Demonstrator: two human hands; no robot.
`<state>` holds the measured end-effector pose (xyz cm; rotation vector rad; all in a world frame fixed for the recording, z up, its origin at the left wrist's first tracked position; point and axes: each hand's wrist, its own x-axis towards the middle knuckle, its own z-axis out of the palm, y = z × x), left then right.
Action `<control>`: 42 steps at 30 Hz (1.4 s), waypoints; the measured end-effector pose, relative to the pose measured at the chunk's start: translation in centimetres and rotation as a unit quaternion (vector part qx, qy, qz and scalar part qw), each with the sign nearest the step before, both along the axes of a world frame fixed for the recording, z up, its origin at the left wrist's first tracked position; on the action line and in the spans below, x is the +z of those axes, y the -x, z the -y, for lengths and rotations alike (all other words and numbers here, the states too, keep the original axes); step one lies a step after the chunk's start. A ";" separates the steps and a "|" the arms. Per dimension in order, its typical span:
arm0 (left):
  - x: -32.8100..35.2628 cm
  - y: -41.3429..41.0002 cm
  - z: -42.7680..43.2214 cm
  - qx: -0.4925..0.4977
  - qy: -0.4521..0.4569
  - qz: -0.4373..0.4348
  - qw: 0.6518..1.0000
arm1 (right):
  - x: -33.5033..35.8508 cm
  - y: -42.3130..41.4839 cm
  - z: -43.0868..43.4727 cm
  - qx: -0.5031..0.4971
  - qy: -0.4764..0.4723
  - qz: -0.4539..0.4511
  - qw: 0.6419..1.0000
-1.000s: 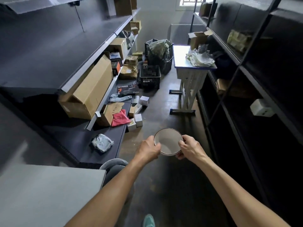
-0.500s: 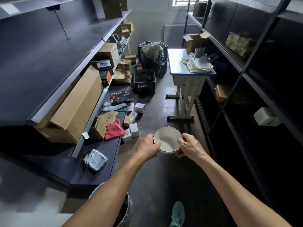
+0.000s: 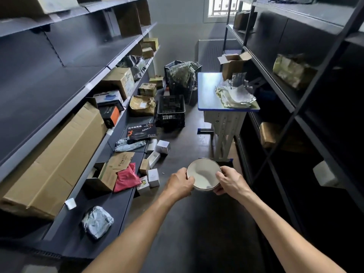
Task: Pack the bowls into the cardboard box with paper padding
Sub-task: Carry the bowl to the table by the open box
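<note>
The left hand (image 3: 180, 183) and the right hand (image 3: 230, 182) keep their fingers curled on the rim of the bowl (image 3: 203, 174), held above the floor as before. The table (image 3: 206, 89) with the cardboard box (image 3: 233, 66) and paper (image 3: 236, 95) looks nearer. The inside of the box is hidden.

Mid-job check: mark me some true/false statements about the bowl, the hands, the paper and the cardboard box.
1. The left hand and the right hand both grip the bowl at its rim. True.
2. The bowl holds paper padding. False: it is empty.
3. The crumpled paper lies on the blue table. True.
4. The open cardboard box stands on the floor. False: it stands at the table's far end.
</note>
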<state>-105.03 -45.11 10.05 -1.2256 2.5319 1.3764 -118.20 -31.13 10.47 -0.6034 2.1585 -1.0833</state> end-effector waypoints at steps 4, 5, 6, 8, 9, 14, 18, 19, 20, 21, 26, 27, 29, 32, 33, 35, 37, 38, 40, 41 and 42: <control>0.1 4.2 1.9 -0.014 0.010 0.006 1.000 | 0.0 3.8 1.9 -0.010 -0.002 0.009 1.000; 0.2 5.2 2.5 -0.015 0.013 0.008 1.000 | -0.1 4.6 2.5 -0.013 -0.003 0.011 1.000; 0.1 6.1 3.2 -0.015 0.013 0.009 1.000 | -0.2 5.5 3.2 -0.016 -0.003 0.012 1.000; -0.2 7.7 4.7 -0.013 0.006 0.012 1.000 | -0.5 7.1 4.8 -0.019 -0.006 0.014 1.000; -0.4 8.5 5.6 -0.011 0.004 0.013 1.000 | -0.6 7.9 5.7 -0.019 -0.007 0.014 1.000; -1.5 13.5 11.8 -0.009 0.006 0.006 1.000 | -0.6 12.4 11.5 -0.024 -0.015 0.012 1.000; -1.9 17.1 16.7 -0.015 0.004 0.004 1.000 | -0.5 15.8 16.0 -0.030 -0.021 0.011 0.999; -2.0 18.0 18.0 -0.020 0.001 0.005 1.000 | -0.6 16.7 17.1 -0.034 -0.021 0.012 0.999; -2.0 18.9 19.1 -0.023 -0.001 0.006 1.000 | -0.7 17.4 18.2 -0.037 -0.022 0.012 0.999; -1.9 19.7 20.2 -0.026 0.000 0.006 1.000 | -1.0 18.1 19.2 -0.039 -0.027 0.010 0.999; -1.4 23.2 24.2 -0.046 0.003 0.009 0.999 | -2.4 22.1 22.7 -0.048 -0.048 0.003 0.998; -1.4 23.9 24.8 -0.048 0.001 0.008 0.999 | -2.6 22.9 23.4 -0.047 -0.048 0.005 0.998; -1.8 25.4 26.1 -0.047 -0.002 0.014 0.999 | -2.2 24.2 25.0 -0.048 -0.045 0.012 0.998; -2.5 28.1 28.2 -0.037 0.002 0.032 0.999 | -1.9 26.5 27.4 -0.048 -0.033 0.024 0.998; -2.7 29.1 28.9 -0.034 0.003 0.037 0.999 | -2.0 27.6 28.1 -0.045 -0.031 0.028 0.998; -2.8 31.5 30.3 -0.031 0.006 0.045 0.999 | -2.4 30.1 29.6 -0.039 -0.031 0.031 0.998; -2.6 34.1 31.5 -0.026 0.007 0.051 0.998 | -2.8 33.0 31.1 -0.034 -0.033 0.034 0.998; -2.4 35.5 32.1 -0.021 0.007 0.056 0.998 | -2.8 34.5 31.9 -0.033 -0.032 0.039 0.998; -2.0 38.0 33.5 -0.013 0.004 0.056 0.998 | -2.3 37.3 33.5 -0.025 -0.043 0.034 0.998; -1.9 39.2 34.2 -0.008 0.004 0.056 0.998 | -2.0 38.5 34.3 -0.019 -0.052 0.025 0.998; -1.7 40.3 34.9 -0.005 0.006 0.058 0.998 | -1.8 39.8 35.2 -0.013 -0.055 0.019 0.998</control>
